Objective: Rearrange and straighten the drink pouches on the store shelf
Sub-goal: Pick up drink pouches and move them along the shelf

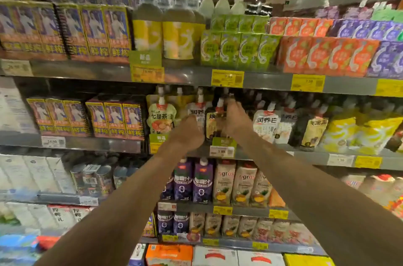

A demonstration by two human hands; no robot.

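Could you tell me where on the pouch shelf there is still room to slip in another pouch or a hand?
Little room. The pouch shelf is packed from the green pouch to the yellow pouches. The only gap is the dark slot behind the dark pouch, between the left hand and right hand.

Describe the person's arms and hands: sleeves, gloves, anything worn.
Both forearms are bare as far as the view shows; no sleeve or cuff is visible. The left hand and right hand wear no gloves. No watch, bracelet or ring can be seen, though the picture is blurry around the fingers.
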